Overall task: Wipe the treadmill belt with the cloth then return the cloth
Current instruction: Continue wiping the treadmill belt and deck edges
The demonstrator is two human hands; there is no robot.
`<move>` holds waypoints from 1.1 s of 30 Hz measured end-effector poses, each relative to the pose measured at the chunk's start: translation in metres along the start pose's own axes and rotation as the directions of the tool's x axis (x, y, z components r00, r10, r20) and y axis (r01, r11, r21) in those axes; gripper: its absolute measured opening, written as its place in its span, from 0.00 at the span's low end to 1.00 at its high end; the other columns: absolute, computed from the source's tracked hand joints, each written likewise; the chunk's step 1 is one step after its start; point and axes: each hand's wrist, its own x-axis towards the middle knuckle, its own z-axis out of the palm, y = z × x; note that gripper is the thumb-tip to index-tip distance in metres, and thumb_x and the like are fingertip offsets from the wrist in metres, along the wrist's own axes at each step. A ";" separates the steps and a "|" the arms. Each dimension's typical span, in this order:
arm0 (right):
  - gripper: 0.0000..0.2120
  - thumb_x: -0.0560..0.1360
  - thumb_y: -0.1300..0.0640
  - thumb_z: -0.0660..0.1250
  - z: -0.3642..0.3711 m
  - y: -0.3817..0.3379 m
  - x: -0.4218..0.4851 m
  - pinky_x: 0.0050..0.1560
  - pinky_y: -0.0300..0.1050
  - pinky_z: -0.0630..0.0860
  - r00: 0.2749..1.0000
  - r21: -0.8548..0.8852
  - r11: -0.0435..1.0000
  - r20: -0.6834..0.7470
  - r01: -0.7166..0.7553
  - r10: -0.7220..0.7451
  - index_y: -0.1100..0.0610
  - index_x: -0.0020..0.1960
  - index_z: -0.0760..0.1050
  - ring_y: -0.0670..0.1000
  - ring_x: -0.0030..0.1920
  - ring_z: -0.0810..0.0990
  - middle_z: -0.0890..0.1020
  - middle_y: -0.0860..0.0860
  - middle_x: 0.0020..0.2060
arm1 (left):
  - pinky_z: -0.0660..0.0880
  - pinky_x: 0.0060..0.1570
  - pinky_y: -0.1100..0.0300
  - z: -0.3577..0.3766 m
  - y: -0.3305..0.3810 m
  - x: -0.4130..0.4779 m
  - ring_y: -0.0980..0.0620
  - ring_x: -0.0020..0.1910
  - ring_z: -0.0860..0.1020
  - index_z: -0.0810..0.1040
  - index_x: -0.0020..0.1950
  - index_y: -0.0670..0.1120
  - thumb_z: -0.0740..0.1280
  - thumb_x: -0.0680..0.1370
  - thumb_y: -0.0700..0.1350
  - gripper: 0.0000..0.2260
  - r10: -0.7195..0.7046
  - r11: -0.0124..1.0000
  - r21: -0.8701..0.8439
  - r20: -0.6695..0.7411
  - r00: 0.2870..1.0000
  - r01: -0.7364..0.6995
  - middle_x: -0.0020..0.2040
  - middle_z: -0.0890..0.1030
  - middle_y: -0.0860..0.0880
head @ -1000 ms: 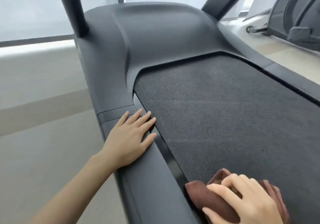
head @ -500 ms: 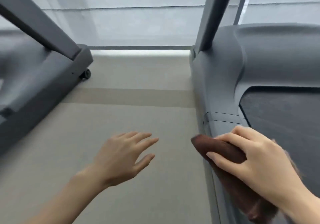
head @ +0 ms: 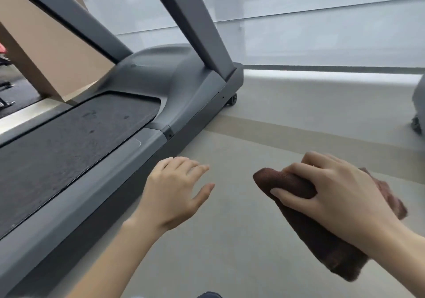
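Since half a second ago, the right hand (head: pixel 342 196) has carried the dark brown folded terry cloth (head: pixel 285 180) off the treadmill side rail it was over. Both hands are now above the floor.

1. Right hand: palm down, fingers curled over the top of the cloth, thumb clamped against its near side. The cloth is held clear of every surface. One end juts out to the left past the fingertips, and the other trails back under the wrist.
2. Left hand (head: pixel 174 194): just left of the cloth and apart from it. It is palm down, holds nothing, and its fingers are relaxed and slightly parted.
3. Beneath both hands: pale grey smooth floor (head: pixel 241 240), with a beige band (head: pixel 310 136) crossing it ahead of them.
4. Left of the left hand: a second treadmill's grey plastic side rail (head: pixel 110 173). Beyond that is its black textured belt (head: pixel 69 141), which shows scattered specks.
5. Ahead and left: the grey moulded motor cover (head: pixel 161 72), two slanted grey uprights (head: pixel 197 21) and a small black castor (head: pixel 233 99).
6. Far right of the right hand: a sliver of another grey machine body (head: pixel 419 100) at the frame edge.
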 end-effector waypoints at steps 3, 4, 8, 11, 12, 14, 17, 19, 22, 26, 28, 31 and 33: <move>0.15 0.66 0.33 0.61 0.010 -0.022 0.037 0.32 0.32 0.56 0.999 -0.009 0.999 0.020 0.036 -0.036 0.42 0.38 0.77 0.47 0.33 0.69 0.73 0.43 0.33 | 0.69 0.61 0.52 0.013 -0.034 0.012 0.50 0.57 0.76 0.79 0.59 0.51 0.51 0.76 0.59 0.23 -0.082 0.996 -0.035 -0.029 0.996 0.080 0.54 0.81 0.53; 0.15 0.66 0.31 0.59 0.014 -0.032 0.053 0.33 0.31 0.56 0.998 -0.005 0.998 0.033 0.055 -0.055 0.40 0.39 0.77 0.47 0.33 0.69 0.73 0.42 0.34 | 0.69 0.61 0.52 0.018 -0.045 0.016 0.51 0.58 0.76 0.79 0.59 0.51 0.51 0.76 0.60 0.23 -0.110 0.993 -0.050 -0.050 0.993 0.107 0.55 0.80 0.53; 0.20 0.66 0.30 0.55 0.035 -0.074 0.121 0.32 0.30 0.56 0.982 -0.016 0.983 0.054 0.183 -0.182 0.42 0.44 0.76 0.45 0.36 0.70 0.74 0.43 0.39 | 0.65 0.62 0.54 0.031 -0.092 0.036 0.52 0.60 0.74 0.78 0.61 0.51 0.49 0.76 0.60 0.25 -0.218 0.972 -0.110 -0.085 0.972 0.208 0.57 0.80 0.54; 0.20 0.66 0.30 0.55 0.049 -0.109 0.167 0.31 0.31 0.54 0.972 -0.026 0.973 0.054 0.229 -0.228 0.44 0.42 0.75 0.42 0.33 0.69 0.72 0.43 0.37 | 0.63 0.64 0.55 0.038 -0.131 0.049 0.52 0.62 0.73 0.77 0.62 0.51 0.47 0.75 0.61 0.27 -0.273 0.955 -0.142 -0.085 0.958 0.259 0.59 0.79 0.54; 0.20 0.66 0.31 0.55 0.055 -0.119 0.181 0.31 0.32 0.56 0.969 -0.020 0.970 0.056 0.241 -0.240 0.45 0.41 0.75 0.40 0.33 0.68 0.72 0.44 0.36 | 0.63 0.64 0.55 0.041 -0.143 0.052 0.52 0.62 0.73 0.77 0.62 0.51 0.47 0.75 0.61 0.27 -0.282 0.952 -0.147 -0.083 0.956 0.268 0.59 0.79 0.54; 0.20 0.67 0.31 0.56 0.069 -0.137 0.208 0.32 0.34 0.62 0.964 -0.006 0.965 0.049 0.262 -0.262 0.46 0.40 0.76 0.41 0.33 0.69 0.73 0.44 0.36 | 0.64 0.63 0.55 0.048 -0.169 0.055 0.51 0.62 0.73 0.77 0.62 0.51 0.48 0.75 0.61 0.27 -0.295 0.947 -0.152 -0.075 0.952 0.282 0.59 0.79 0.53; 0.21 0.67 0.31 0.57 0.093 -0.160 0.242 0.35 0.43 0.69 0.964 0.024 0.965 0.026 0.263 -0.263 0.46 0.42 0.77 0.46 0.37 0.72 0.74 0.45 0.38 | 0.64 0.64 0.53 0.057 -0.209 0.053 0.51 0.63 0.72 0.76 0.63 0.51 0.47 0.75 0.61 0.27 -0.344 0.930 -0.156 -0.052 0.938 0.332 0.60 0.78 0.53; 0.20 0.67 0.32 0.58 0.107 -0.173 0.260 0.35 0.43 0.70 0.965 0.045 0.964 0.012 0.262 -0.263 0.45 0.42 0.77 0.46 0.37 0.73 0.74 0.44 0.38 | 0.61 0.66 0.55 0.064 -0.234 0.050 0.52 0.66 0.69 0.74 0.66 0.53 0.44 0.74 0.63 0.30 -0.380 0.916 -0.147 -0.021 0.925 0.373 0.63 0.76 0.54; 0.18 0.67 0.32 0.59 0.127 -0.193 0.282 0.35 0.42 0.69 0.967 0.068 0.965 0.005 0.253 -0.254 0.46 0.41 0.76 0.46 0.37 0.73 0.74 0.45 0.37 | 0.58 0.67 0.56 0.072 -0.269 0.045 0.54 0.69 0.66 0.72 0.67 0.54 0.42 0.73 0.63 0.31 -0.435 0.889 -0.163 -0.011 0.900 0.428 0.65 0.74 0.55; 0.15 0.66 0.32 0.60 0.148 -0.223 0.309 0.34 0.39 0.67 0.963 0.104 0.958 0.011 0.266 -0.268 0.43 0.38 0.73 0.44 0.36 0.72 0.72 0.45 0.36 | 0.59 0.64 0.58 0.079 -0.300 0.044 0.57 0.69 0.63 0.70 0.68 0.56 0.52 0.78 0.60 0.21 -0.558 0.785 -0.326 0.001 0.830 0.528 0.67 0.72 0.57; 0.17 0.67 0.32 0.60 0.156 -0.240 0.324 0.34 0.40 0.67 0.955 0.094 0.951 0.003 0.294 -0.296 0.45 0.41 0.76 0.45 0.37 0.72 0.73 0.45 0.36 | 0.59 0.64 0.57 0.081 -0.309 0.047 0.57 0.70 0.62 0.69 0.69 0.56 0.54 0.77 0.59 0.21 -0.569 0.767 -0.357 0.006 0.822 0.533 0.68 0.70 0.57; 0.19 0.69 0.33 0.61 0.165 -0.267 0.342 0.35 0.42 0.65 0.935 0.012 0.935 0.009 0.354 -0.354 0.46 0.44 0.78 0.48 0.39 0.73 0.74 0.45 0.39 | 0.59 0.65 0.56 0.079 -0.321 0.052 0.56 0.71 0.61 0.68 0.69 0.56 0.54 0.77 0.60 0.22 -0.583 0.749 -0.378 0.015 0.812 0.544 0.69 0.69 0.56; 0.19 0.69 0.33 0.61 0.172 -0.282 0.351 0.35 0.42 0.64 0.914 -0.043 0.913 0.039 0.405 -0.403 0.48 0.42 0.77 0.49 0.39 0.73 0.73 0.45 0.38 | 0.58 0.65 0.56 0.077 -0.331 0.055 0.55 0.71 0.60 0.68 0.70 0.56 0.54 0.77 0.59 0.22 -0.593 0.746 -0.367 0.017 0.805 0.556 0.70 0.68 0.56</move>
